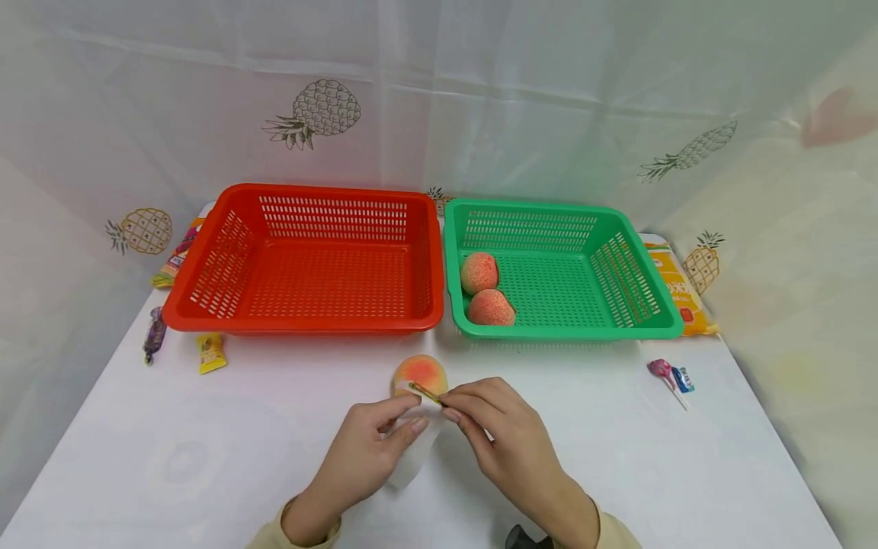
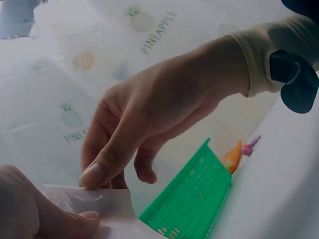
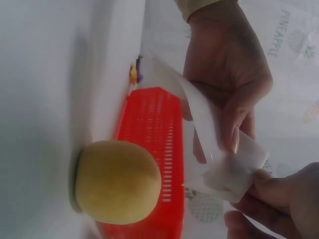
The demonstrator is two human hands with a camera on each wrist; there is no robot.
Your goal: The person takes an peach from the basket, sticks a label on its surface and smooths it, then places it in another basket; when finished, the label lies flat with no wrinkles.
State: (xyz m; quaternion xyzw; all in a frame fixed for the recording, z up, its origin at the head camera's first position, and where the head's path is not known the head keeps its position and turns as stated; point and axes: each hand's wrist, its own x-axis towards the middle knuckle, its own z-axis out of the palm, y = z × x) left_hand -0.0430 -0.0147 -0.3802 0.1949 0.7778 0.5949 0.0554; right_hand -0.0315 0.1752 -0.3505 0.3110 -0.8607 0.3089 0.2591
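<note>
Both hands meet over the near middle of the table around a thin white bag (image 3: 232, 172). My left hand (image 1: 360, 450) pinches it between thumb and fingers. Opposite, my right hand (image 1: 504, 431) pinches the upper edge with its fingertips. A narrow yellow-green streak shows along that edge in the head view. The sheet hangs down below the fingers, its lower part behind the left hand. Just beyond the hands, a yellow-and-orange peach (image 1: 421, 371) rests on the table; the right wrist view shows its plain yellow side (image 3: 119, 181).
A red basket (image 1: 336, 329) stands at the back left. Beside it, a green basket (image 1: 576, 333) has two peaches (image 1: 491, 307) at its left end. Wrapped sweets (image 1: 211, 352) lie at left, a lollipop (image 1: 661, 370) at right. Snack packets (image 1: 675, 290) lie by the baskets' outer sides.
</note>
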